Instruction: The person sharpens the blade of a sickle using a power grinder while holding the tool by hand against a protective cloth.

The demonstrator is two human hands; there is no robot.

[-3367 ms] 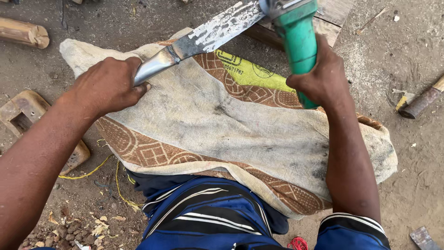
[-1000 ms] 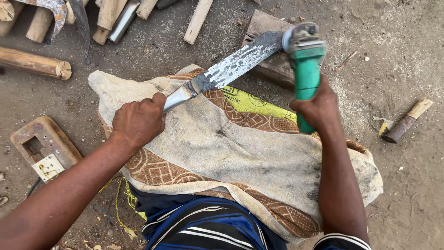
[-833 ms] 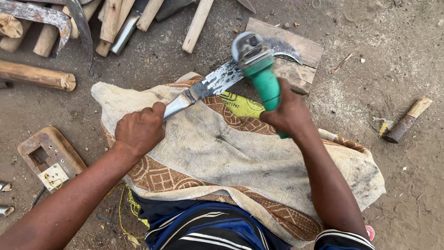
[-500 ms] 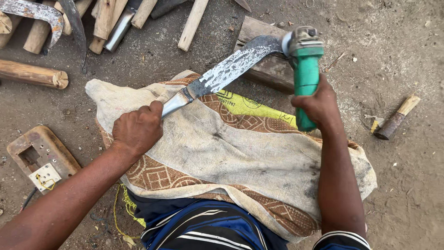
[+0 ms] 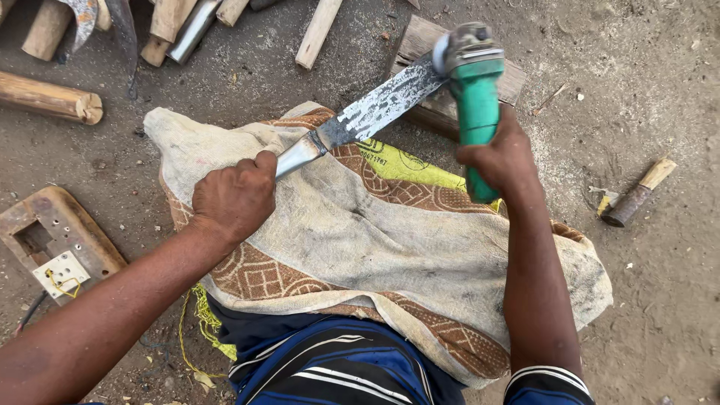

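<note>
Left hand (image 5: 234, 196) gripped the knife (image 5: 367, 118) by its handle over the sack (image 5: 390, 255); blade pointed up-right, tip on the wood block (image 5: 510, 79). Right hand (image 5: 501, 159) held the green grinder (image 5: 474, 112), its disc seemingly touching the blade.

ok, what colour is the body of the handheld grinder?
Green, with a grey metal head; the green-bodied handheld grinder shows best in the head view, gripped by the right hand.
</note>
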